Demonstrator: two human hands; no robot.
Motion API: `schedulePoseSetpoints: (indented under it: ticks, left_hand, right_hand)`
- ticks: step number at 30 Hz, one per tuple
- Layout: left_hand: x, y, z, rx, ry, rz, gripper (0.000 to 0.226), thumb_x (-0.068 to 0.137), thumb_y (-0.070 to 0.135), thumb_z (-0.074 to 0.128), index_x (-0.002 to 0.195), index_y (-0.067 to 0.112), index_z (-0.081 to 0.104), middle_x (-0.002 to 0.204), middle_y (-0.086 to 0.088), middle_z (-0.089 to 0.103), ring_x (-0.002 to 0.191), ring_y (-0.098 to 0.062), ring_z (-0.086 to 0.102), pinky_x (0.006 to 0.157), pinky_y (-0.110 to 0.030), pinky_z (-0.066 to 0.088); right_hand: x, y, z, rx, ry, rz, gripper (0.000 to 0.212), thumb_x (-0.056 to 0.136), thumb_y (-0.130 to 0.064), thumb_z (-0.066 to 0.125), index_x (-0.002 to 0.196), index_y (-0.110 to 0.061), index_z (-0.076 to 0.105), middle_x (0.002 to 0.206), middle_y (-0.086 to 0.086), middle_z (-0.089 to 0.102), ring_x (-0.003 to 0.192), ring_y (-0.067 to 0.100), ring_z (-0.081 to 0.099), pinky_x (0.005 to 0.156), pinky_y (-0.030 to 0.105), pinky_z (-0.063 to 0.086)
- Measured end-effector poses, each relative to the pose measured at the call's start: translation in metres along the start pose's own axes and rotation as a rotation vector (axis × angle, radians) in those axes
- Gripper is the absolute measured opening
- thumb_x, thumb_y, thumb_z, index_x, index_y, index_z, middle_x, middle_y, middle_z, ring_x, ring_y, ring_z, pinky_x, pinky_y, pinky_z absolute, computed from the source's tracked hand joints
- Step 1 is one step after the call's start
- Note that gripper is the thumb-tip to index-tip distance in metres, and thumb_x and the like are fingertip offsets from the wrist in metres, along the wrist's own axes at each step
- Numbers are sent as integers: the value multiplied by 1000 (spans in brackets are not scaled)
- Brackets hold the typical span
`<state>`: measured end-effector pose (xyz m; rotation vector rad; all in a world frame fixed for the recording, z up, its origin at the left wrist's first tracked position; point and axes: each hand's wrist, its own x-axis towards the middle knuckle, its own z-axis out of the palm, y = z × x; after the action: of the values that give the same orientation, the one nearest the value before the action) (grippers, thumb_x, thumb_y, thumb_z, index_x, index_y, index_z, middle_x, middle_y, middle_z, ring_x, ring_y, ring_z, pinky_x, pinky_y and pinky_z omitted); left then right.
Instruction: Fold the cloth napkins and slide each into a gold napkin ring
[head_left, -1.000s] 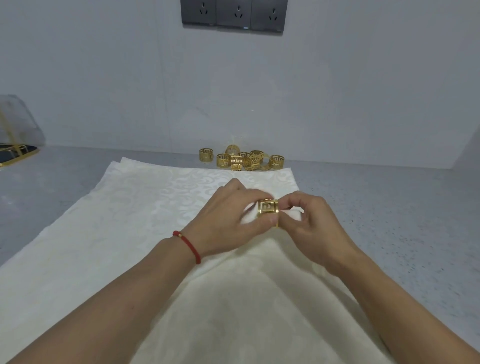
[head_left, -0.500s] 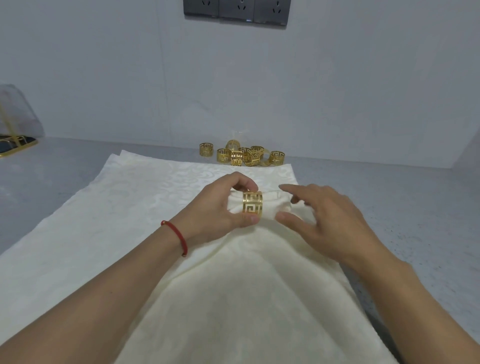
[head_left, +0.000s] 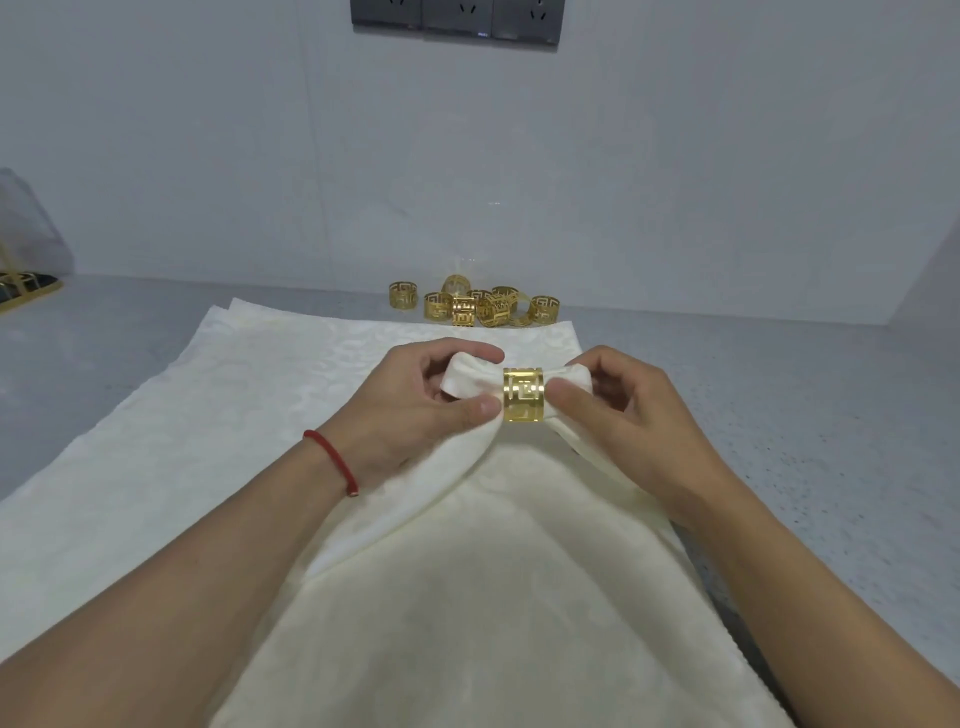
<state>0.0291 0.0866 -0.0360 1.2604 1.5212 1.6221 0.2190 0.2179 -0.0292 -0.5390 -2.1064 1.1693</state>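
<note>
A cream cloth napkin (head_left: 467, 597) lies lengthwise toward me, its far end gathered and threaded through a gold napkin ring (head_left: 523, 394) with a cut-out key pattern. My left hand (head_left: 415, 405) pinches the gathered cloth at the ring's left side, thumb against the ring's edge. My right hand (head_left: 618, 410) pinches the cloth end sticking out on the ring's right side, with its thumb touching the ring. Under it lies a stack of flat cream napkins (head_left: 208, 415).
A heap of several gold napkin rings (head_left: 475, 306) sits by the back wall beyond the napkins. A gold-edged tray (head_left: 26, 288) with a clear bag stands at the far left. The grey speckled counter (head_left: 779, 415) extends to the right.
The ring has turned sideways and the napkin's end now shows on both sides of it. My right hand, open half a second ago, has come back and pinches the cloth.
</note>
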Motion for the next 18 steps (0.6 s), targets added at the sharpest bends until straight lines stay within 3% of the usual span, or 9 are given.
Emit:
schedulePoseSetpoints:
  ticks: [3,7,10,13,18]
  left_hand:
    - [0,3,0,-45,29,-43,40,75,1,82,113,10,72,109,-11,74,98,-25,70,93,-38,55]
    - [3,10,3,-128,50,-137,38,79,-2,77,116,5,70,111,-18,73,98,-28,70,90,-36,58]
    - [9,21,2,-99,-10,-180,37,82,-3,74,118,5,69,114,-17,72,97,-24,69,92,-33,57]
    - [13,36,1,-55,-93,-213,37,83,8,76,119,6,69,115,-16,72,101,-23,70,93,-31,56]
    - [8,58,12,99,-93,-147,40,76,10,82,114,5,71,111,-13,74,107,-27,70,96,-33,55]
  right_hand:
    - [0,-1,-1,128,-40,75,16,94,-32,73,100,-17,72,92,13,75,74,16,70,70,32,52]
    - [-1,0,-5,177,-72,5,25,101,-26,64,124,-32,61,82,3,76,80,19,76,68,26,52]
    - [1,3,-6,94,-26,-66,18,101,-21,63,116,-31,64,80,1,76,81,21,76,66,30,52]
    - [1,0,-7,114,35,-69,14,99,-18,67,111,-24,67,83,-1,78,79,18,77,61,21,51]
    - [-7,-16,-18,135,16,-85,22,95,-14,71,117,-17,67,64,-15,70,58,1,66,58,14,46]
